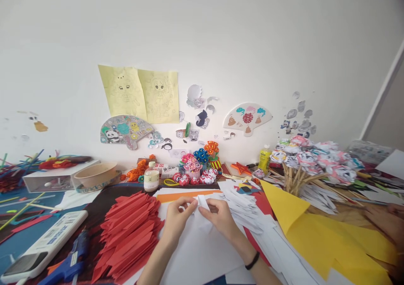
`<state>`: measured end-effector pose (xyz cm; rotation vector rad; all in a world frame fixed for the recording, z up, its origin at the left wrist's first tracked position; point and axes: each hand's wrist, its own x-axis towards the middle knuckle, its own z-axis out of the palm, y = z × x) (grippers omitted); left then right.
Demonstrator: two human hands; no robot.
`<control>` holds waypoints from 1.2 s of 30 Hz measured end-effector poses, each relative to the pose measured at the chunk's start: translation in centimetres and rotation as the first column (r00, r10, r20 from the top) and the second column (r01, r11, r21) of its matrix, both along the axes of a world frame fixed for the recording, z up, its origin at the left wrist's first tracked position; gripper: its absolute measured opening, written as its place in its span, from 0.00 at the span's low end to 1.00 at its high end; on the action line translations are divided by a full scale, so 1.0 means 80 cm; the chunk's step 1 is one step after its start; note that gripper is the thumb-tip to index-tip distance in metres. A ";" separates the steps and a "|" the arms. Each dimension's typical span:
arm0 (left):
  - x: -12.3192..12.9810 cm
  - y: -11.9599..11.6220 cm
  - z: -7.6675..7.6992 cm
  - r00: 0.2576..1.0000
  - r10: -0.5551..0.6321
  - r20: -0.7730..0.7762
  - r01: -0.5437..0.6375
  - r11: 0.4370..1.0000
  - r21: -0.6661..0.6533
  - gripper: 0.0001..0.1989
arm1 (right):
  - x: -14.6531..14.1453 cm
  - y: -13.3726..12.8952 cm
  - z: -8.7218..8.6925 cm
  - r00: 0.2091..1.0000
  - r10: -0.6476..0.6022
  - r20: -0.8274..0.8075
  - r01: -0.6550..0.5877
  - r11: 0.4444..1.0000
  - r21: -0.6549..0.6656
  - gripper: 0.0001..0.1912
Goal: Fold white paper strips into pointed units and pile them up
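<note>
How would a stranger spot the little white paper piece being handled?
Find the big red paper pile, then look right to the left hand and right hand. The white paper piece is pinched between them. Unlike the white strips lying heaped farther right, it is held up.

A narrow, folded white paper strip point(202, 201) is pinched between left hand point(179, 216) and right hand point(220, 218).

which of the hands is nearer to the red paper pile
Left. The left hand is beside the red paper pile; the right hand is farther off, beyond the left one.
</note>
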<state>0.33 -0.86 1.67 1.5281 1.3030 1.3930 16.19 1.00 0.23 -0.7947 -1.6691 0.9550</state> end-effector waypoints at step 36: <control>0.002 -0.001 0.000 0.999 -0.001 -0.053 0.004 0.998 0.063 0.15 | -0.011 -0.009 0.008 0.999 0.014 -0.045 -0.015 0.999 -0.030 0.18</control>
